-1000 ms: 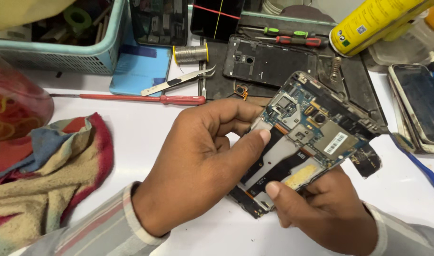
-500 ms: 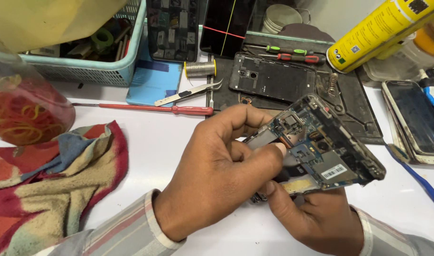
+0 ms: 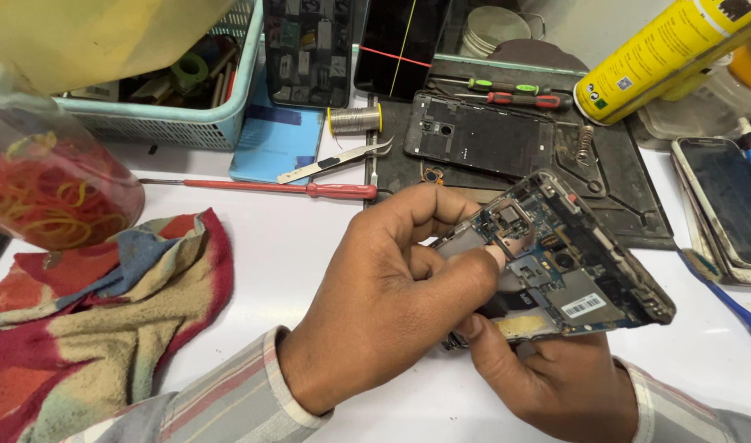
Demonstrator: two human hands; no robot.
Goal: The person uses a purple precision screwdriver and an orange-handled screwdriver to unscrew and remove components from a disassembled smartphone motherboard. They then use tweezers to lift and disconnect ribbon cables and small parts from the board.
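An opened phone (image 3: 568, 271) with its blue circuit board and metal shields bare is held tilted above the white table (image 3: 293, 254). My right hand (image 3: 556, 381) supports it from underneath, fingers curled around its lower edge. My left hand (image 3: 392, 303) reaches over from the left, thumb and fingertips pinching at the middle of the board beside a metal shield. What sits between those fingertips is hidden.
A black phone back cover (image 3: 478, 135) lies on a dark work mat (image 3: 613, 176) with two screwdrivers (image 3: 515, 92). A red screwdriver (image 3: 285, 189), tweezers (image 3: 334, 162), solder spool (image 3: 353, 120), yellow spray can (image 3: 662, 57), basket (image 3: 166, 90), rubber-band bag (image 3: 51, 193), rag (image 3: 96, 320) and spare phone (image 3: 728, 209) surround them.
The phone has tipped further, its right end lowering, and both hands shifted slightly right. My left thumb slid toward the board's middle.
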